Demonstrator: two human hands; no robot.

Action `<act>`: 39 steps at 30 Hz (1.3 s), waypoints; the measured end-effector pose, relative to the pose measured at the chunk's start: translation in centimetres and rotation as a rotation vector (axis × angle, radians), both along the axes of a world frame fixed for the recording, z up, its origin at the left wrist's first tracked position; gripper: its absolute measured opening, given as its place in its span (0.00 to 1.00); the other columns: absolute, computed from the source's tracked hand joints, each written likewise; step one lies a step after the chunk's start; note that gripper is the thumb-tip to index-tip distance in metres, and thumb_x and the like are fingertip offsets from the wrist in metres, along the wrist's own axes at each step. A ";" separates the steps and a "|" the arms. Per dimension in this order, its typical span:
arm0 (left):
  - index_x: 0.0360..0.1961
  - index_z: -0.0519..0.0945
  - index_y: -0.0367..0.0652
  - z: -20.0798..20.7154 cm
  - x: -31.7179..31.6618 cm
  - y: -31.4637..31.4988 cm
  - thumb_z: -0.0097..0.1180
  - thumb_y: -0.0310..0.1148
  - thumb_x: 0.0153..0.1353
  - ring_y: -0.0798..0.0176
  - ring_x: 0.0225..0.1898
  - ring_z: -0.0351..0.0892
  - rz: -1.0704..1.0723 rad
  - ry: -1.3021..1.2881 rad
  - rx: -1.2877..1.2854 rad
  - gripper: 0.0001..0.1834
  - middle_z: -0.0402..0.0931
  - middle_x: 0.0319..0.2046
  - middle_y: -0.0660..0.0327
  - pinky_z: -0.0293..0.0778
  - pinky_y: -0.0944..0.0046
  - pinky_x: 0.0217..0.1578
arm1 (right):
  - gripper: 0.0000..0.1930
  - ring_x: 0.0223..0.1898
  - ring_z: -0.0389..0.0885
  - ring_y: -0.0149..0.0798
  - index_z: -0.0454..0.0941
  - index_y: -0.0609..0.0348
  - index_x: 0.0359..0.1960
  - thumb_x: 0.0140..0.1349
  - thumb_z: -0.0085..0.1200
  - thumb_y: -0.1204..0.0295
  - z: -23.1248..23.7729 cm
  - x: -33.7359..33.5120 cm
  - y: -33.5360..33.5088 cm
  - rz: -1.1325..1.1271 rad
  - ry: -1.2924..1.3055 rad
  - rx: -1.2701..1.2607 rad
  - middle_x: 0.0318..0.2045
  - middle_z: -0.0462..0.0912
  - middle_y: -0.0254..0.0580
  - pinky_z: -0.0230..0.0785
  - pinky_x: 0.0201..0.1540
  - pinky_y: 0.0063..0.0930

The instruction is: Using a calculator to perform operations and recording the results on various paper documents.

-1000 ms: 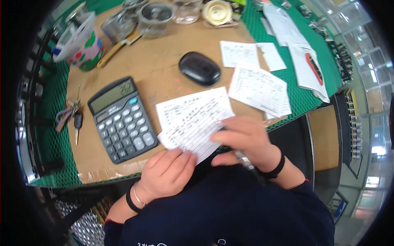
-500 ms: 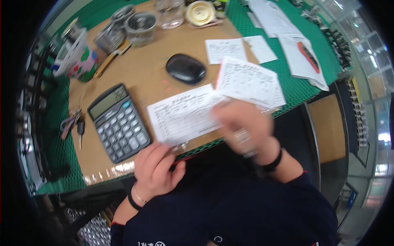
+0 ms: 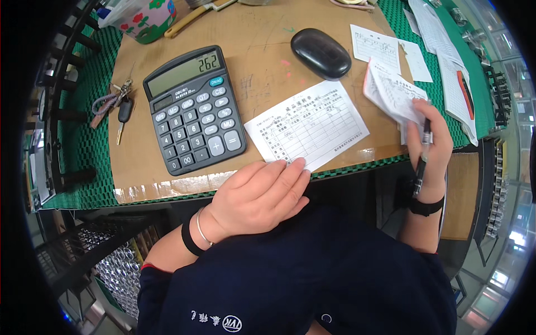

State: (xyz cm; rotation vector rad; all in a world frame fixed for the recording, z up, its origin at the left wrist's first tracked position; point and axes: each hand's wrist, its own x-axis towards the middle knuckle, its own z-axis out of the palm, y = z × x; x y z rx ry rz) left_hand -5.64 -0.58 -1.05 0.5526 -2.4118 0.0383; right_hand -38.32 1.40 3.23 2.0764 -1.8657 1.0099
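Note:
My left hand (image 3: pixel 258 196) lies with its fingers stretched out over the lower left edge of a printed paper form (image 3: pixel 321 125), which has handwriting in its upper rows. At the right, my right hand (image 3: pixel 439 146) pinches the edge of a small stack of paper slips (image 3: pixel 388 89) between thumb and fingers. A dark pen (image 3: pixel 421 170) is tucked in the same hand, slanting down past the palm. The slips are bent up at their left side. Left of the form sits a large dark grey calculator (image 3: pixel 195 114) with its display lit by digits.
A black oval case (image 3: pixel 321 54) lies beyond the form. Written slips (image 3: pixel 375 47) and sheets with an orange-and-black cutter (image 3: pixel 465 95) are at the far right. Keys (image 3: pixel 123 114) lie left of the calculator. A flowered plastic tub (image 3: pixel 146 25) and a wooden-handled brush (image 3: pixel 192 21) stand farther back.
My right hand has moved right, off the form's right end, and now grips the slip stack, whose sheets have bent up. My left hand stays at the form's lower left. The whole view has shifted.

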 end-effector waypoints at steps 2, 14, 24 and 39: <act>0.41 0.85 0.43 -0.2 0.0 -0.1 0.66 0.40 0.53 0.62 0.40 0.81 -0.003 0.008 -0.014 0.17 0.83 0.44 0.61 0.75 0.66 0.41 | 0.14 0.47 0.82 0.41 0.80 0.62 0.47 0.58 0.57 0.79 0.0 1.8 0.3 -0.007 -0.087 -0.013 0.43 0.84 0.47 0.71 0.53 0.33; 0.37 0.86 0.46 -0.9 -0.1 -0.1 0.61 0.40 0.59 0.63 0.40 0.81 0.026 0.044 -0.080 0.10 0.84 0.41 0.63 0.78 0.68 0.42 | 0.10 0.22 0.71 0.21 0.73 0.60 0.26 0.58 0.65 0.77 -1.4 13.0 -2.8 0.337 -0.765 0.379 0.21 0.77 0.32 0.62 0.23 0.20; 0.37 0.86 0.46 -1.5 0.3 -0.1 0.60 0.40 0.62 0.63 0.41 0.81 0.021 0.037 -0.123 0.10 0.84 0.42 0.63 0.78 0.68 0.42 | 0.13 0.18 0.72 0.37 0.71 0.58 0.20 0.54 0.64 0.79 -1.8 13.1 -3.1 0.405 -0.503 0.277 0.17 0.73 0.38 0.63 0.22 0.28; 0.37 0.86 0.46 -1.3 0.2 -0.1 0.59 0.40 0.62 0.63 0.41 0.81 0.017 0.015 -0.110 0.10 0.84 0.41 0.63 0.79 0.69 0.40 | 0.13 0.17 0.70 0.35 0.70 0.58 0.19 0.56 0.62 0.79 -1.7 12.9 -3.1 0.408 -0.517 0.288 0.16 0.71 0.37 0.61 0.21 0.27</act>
